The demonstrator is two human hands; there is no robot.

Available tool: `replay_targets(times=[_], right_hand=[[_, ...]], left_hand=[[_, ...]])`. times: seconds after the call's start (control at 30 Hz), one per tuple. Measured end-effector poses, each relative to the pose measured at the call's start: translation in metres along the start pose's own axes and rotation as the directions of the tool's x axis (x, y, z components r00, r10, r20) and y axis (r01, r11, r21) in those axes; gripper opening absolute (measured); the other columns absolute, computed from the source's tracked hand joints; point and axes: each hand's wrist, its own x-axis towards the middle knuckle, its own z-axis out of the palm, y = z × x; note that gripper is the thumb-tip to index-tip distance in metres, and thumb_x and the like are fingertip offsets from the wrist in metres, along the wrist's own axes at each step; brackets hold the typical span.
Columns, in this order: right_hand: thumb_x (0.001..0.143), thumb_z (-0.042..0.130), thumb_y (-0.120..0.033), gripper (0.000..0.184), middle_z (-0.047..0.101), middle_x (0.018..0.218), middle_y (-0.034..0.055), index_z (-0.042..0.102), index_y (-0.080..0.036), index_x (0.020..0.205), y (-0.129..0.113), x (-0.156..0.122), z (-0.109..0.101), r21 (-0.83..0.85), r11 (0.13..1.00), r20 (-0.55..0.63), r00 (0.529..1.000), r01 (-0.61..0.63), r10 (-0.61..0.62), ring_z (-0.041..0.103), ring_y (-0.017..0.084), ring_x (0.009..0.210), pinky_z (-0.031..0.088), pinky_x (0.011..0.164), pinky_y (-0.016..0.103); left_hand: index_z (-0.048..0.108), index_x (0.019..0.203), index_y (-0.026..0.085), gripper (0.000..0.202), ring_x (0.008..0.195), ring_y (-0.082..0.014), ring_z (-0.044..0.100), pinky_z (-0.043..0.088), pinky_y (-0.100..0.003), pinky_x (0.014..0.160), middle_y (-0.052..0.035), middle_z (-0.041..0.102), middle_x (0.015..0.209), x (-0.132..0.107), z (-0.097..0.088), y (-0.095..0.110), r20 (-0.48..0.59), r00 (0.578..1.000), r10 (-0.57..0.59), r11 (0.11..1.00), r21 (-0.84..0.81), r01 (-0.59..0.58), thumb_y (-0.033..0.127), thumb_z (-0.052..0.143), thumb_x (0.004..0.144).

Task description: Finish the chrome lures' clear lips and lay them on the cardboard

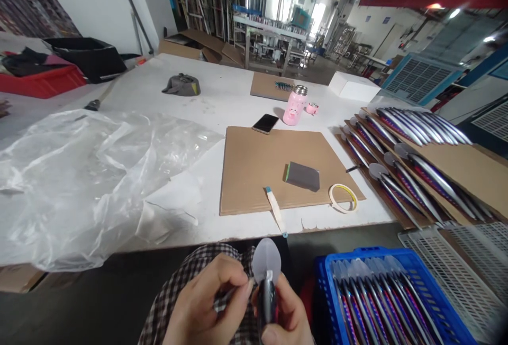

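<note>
Low in the picture, both my hands are closed on one dark, glossy paddle-like part (266,294) with a pale round tip (266,261), held upright over my checked lap. My left hand (206,308) pinches its left side with thumb and fingers. My right hand (288,316) grips its lower shaft. On the table ahead lies a brown cardboard sheet (254,168) with a grey sanding block (302,176), a roll of tape (343,197) and a narrow tape strip (275,210).
A blue crate (432,292) of several similar parts stands at my right. More parts lie on cardboard trays (468,168) at the right. Crumpled clear plastic (79,175) covers the table's left. A phone (265,123) and a pink bottle (294,105) stand farther back.
</note>
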Motion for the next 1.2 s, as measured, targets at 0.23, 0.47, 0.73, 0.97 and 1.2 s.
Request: replay_targets(times=[0.23,0.47,0.73,0.97,1.2], right_hand=[[0.053,0.083,-0.048,0.071,0.070,0.103,0.0037,0.062,-0.029,0.119,0.007,-0.003,-0.003,0.009,0.998,-0.001,0.998,0.063,-0.063,0.062,0.028,0.103,0.049,0.082,0.035],[0.060,0.084,-0.033,0.065,0.067,0.119,0.0017,0.061,-0.030,0.121,0.011,-0.005,-0.006,0.033,0.992,-0.015,0.992,0.125,-0.125,0.064,0.022,0.104,0.047,0.093,0.029],[0.060,0.083,-0.037,0.066,0.066,0.121,0.0027,0.061,-0.028,0.121,0.017,-0.008,-0.012,-0.151,0.975,-0.083,0.981,0.162,-0.176,0.060,0.025,0.111,0.045,0.095,0.029],[0.061,0.082,-0.042,0.064,0.067,0.120,0.0019,0.062,-0.028,0.120,0.018,-0.008,-0.012,-0.216,0.956,-0.102,0.969,0.198,-0.224,0.061,0.024,0.110,0.045,0.095,0.027],[0.062,0.080,-0.047,0.063,0.066,0.120,-0.0006,0.062,-0.032,0.121,0.019,-0.008,-0.012,-0.252,0.940,-0.096,0.961,0.228,-0.259,0.061,0.023,0.109,0.047,0.094,0.025]], left_hand=[[0.054,0.067,0.023,0.013,0.056,-0.0101,0.059,0.046,-0.016,0.055,0.0046,0.059,0.064,0.004,0.002,0.000,0.015,0.994,0.106,0.970,0.219,-0.107,0.015,0.057,0.077],[0.054,0.066,0.024,0.013,0.053,-0.0103,0.057,0.044,-0.018,0.055,0.0052,0.058,0.060,0.000,0.005,0.003,0.026,1.000,0.011,0.980,0.200,-0.016,0.020,0.056,0.079],[0.055,0.066,0.024,0.013,0.055,-0.0098,0.055,0.041,-0.019,0.056,0.0057,0.057,0.062,-0.003,0.007,0.008,0.000,0.998,-0.056,0.987,0.149,0.055,0.022,0.055,0.079],[0.055,0.065,0.023,0.015,0.053,-0.0099,0.055,0.040,-0.019,0.053,0.0062,0.057,0.058,-0.002,0.006,0.006,0.021,0.998,-0.065,0.973,0.224,0.059,0.021,0.054,0.079],[0.055,0.069,0.022,0.013,0.053,-0.0075,0.056,0.042,-0.015,0.054,0.0073,0.058,0.061,0.001,0.002,0.004,0.078,0.997,0.008,0.963,0.269,-0.028,0.017,0.054,0.081]])
